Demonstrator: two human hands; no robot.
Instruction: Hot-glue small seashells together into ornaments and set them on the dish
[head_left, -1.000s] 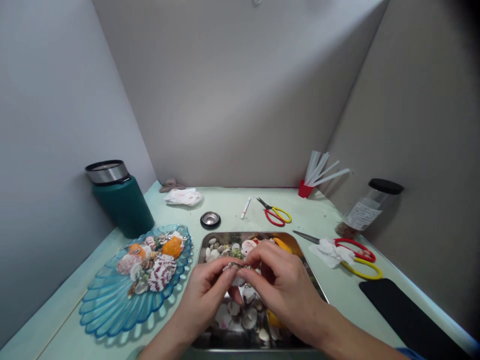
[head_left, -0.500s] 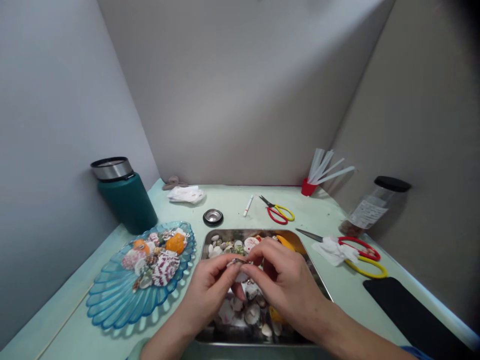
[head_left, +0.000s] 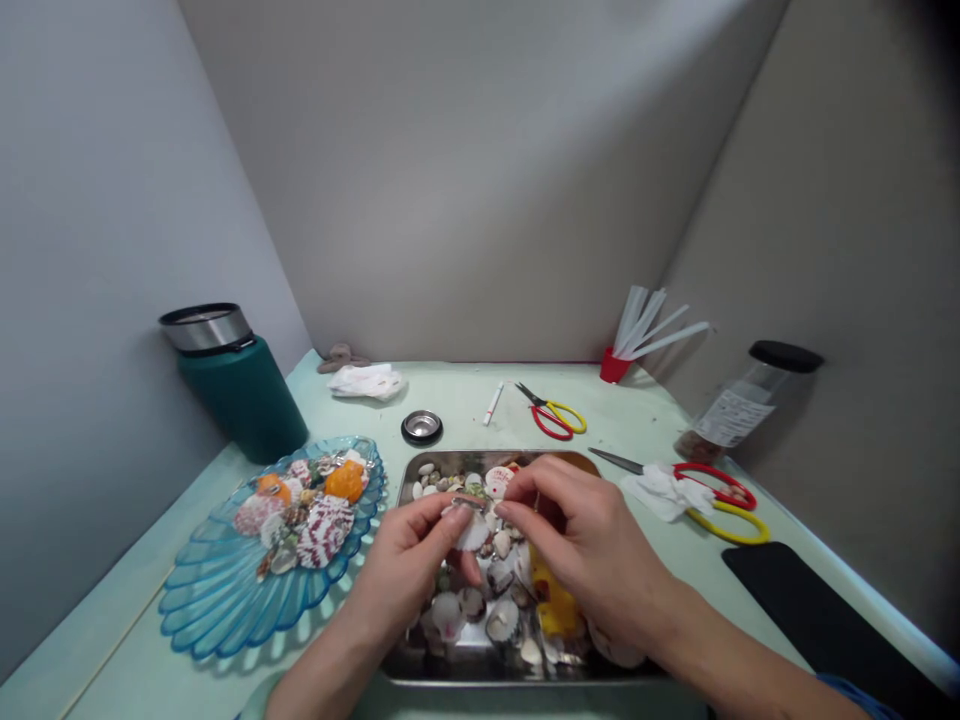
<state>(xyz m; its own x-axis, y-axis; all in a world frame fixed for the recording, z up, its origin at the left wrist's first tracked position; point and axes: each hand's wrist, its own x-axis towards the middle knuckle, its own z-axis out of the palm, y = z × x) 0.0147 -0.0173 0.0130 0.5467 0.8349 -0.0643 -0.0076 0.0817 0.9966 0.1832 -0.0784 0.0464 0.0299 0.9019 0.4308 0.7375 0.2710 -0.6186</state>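
Over a steel tray (head_left: 411, 478) of mixed seashells, my left hand (head_left: 405, 570) pinches a small pale shell (head_left: 472, 530) with a thin metal piece at its top. My right hand (head_left: 585, 540) meets it from the right, fingertips pinched on the same shell and metal piece. Both hands hover just above the tray's middle. Loose white, brown and yellow shells lie under them.
A blue scalloped glass plate (head_left: 225, 610) with sorted shells sits left. Behind it stands a green tumbler (head_left: 232, 385). Small scissors (head_left: 551, 418), a pen, a metal cap (head_left: 421, 427), a red cup of sticks (head_left: 615, 365), a jar (head_left: 739, 415), larger scissors on tissue (head_left: 712, 495) and a black pad (head_left: 817, 620) lie around.
Both hands stay pinched together on the shell and have shifted slightly toward the tray's far end; the view has tilted a little, showing more shells at the tray's near end.
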